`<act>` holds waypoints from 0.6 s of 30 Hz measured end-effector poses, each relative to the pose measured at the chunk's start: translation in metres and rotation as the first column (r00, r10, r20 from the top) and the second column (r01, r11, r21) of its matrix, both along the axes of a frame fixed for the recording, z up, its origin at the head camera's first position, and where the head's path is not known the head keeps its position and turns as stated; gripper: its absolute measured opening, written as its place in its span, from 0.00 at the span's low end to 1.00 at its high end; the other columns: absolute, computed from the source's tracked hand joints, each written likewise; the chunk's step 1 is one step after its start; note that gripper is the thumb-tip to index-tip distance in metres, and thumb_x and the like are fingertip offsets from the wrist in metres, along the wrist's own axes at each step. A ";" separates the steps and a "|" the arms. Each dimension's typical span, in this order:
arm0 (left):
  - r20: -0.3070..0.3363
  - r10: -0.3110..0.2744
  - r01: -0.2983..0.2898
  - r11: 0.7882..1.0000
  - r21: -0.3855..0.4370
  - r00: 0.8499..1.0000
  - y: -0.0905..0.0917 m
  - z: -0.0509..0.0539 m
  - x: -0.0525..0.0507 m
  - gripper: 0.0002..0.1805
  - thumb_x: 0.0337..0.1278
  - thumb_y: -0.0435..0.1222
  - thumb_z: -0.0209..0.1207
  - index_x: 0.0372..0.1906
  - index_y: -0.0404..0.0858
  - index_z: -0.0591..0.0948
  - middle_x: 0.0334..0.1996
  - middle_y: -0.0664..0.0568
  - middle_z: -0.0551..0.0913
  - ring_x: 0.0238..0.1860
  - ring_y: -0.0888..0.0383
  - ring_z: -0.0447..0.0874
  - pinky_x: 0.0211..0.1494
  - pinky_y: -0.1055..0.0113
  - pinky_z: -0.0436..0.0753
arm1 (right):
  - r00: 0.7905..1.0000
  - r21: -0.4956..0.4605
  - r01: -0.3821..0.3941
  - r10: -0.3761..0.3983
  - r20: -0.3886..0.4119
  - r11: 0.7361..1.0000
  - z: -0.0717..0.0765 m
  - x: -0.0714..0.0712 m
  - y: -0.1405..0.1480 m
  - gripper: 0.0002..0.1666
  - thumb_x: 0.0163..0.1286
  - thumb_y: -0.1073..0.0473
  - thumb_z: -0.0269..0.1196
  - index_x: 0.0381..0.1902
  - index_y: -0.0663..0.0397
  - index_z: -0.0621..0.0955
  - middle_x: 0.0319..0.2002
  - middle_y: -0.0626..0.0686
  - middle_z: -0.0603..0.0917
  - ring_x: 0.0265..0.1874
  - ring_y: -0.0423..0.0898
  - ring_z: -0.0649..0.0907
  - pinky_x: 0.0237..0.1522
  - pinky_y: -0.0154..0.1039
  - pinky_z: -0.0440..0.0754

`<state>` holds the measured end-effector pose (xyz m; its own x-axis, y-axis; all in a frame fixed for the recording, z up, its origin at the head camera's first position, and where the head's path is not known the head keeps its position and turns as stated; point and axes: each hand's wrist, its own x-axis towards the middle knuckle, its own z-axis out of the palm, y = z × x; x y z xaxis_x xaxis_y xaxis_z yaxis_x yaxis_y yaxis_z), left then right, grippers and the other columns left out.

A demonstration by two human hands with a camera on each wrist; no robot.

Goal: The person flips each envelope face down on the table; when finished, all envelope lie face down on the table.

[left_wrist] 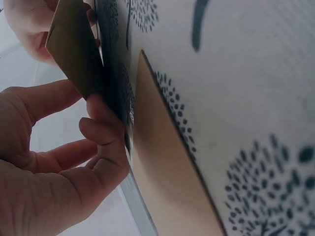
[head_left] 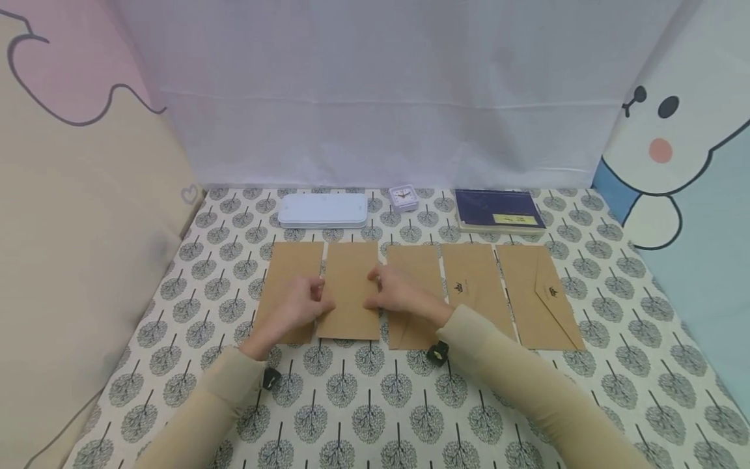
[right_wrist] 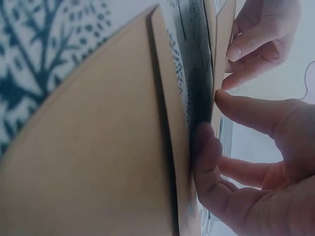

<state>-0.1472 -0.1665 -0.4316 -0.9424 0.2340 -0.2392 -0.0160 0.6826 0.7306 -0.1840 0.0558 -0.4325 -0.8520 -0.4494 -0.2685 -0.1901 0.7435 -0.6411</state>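
Several brown kraft envelopes lie in a row on the tree-patterned cloth. The second envelope from the left (head_left: 350,277) is between my hands, plain side up. My left hand (head_left: 302,301) pinches its left edge and my right hand (head_left: 395,290) pinches its right edge. In the left wrist view this envelope (left_wrist: 74,44) is raised off the cloth and tilted. Beneath my left forearm lies the leftmost envelope (head_left: 290,277). My right hand overlaps the third envelope (head_left: 418,264). Further right, two more envelopes (head_left: 471,280) (head_left: 530,293) show flaps with a dark crown print.
Behind the row stand a pale flat case (head_left: 323,210), a small lilac clock (head_left: 403,197) and a dark blue book (head_left: 498,210) with a yellow label. A pale curtain (head_left: 375,98) closes off the back; printed panels flank the cloth (head_left: 369,397).
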 end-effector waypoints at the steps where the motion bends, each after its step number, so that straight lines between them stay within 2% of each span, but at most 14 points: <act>1: -0.004 -0.005 0.005 1.000 -0.008 1.000 0.000 0.000 0.001 0.09 0.51 0.32 0.66 0.28 0.35 0.76 0.18 0.49 0.77 0.18 0.56 0.74 0.20 0.67 0.73 | 1.000 0.009 -0.006 0.006 -0.006 1.000 0.000 0.000 -0.001 0.38 0.52 0.51 0.74 0.58 0.61 0.74 0.32 0.51 0.78 0.29 0.45 0.77 0.32 0.38 0.77; 4: -0.002 0.004 -0.005 0.999 -0.045 1.000 0.002 0.001 0.002 0.14 0.50 0.34 0.67 0.23 0.36 0.72 0.16 0.50 0.73 0.17 0.56 0.70 0.19 0.68 0.70 | 0.999 0.034 -0.015 0.016 -0.030 0.999 0.000 0.001 -0.002 0.38 0.52 0.51 0.74 0.58 0.62 0.75 0.39 0.53 0.80 0.32 0.45 0.77 0.37 0.38 0.77; 9: 0.031 0.023 -0.019 0.991 -0.134 0.999 0.005 0.002 0.003 0.16 0.50 0.37 0.68 0.22 0.37 0.71 0.17 0.50 0.70 0.18 0.58 0.67 0.20 0.68 0.69 | 0.998 0.078 -0.021 0.025 -0.056 0.997 0.000 0.001 -0.005 0.38 0.52 0.50 0.74 0.57 0.63 0.76 0.53 0.58 0.79 0.38 0.45 0.77 0.48 0.39 0.77; 18: 0.040 0.002 0.006 0.981 -0.193 0.999 0.007 0.003 0.002 0.17 0.47 0.40 0.70 0.26 0.37 0.72 0.19 0.49 0.72 0.20 0.56 0.68 0.22 0.66 0.72 | 0.999 0.078 -0.010 0.015 -0.051 0.997 -0.001 0.002 -0.007 0.38 0.52 0.52 0.74 0.57 0.64 0.75 0.53 0.59 0.78 0.46 0.49 0.78 0.53 0.42 0.75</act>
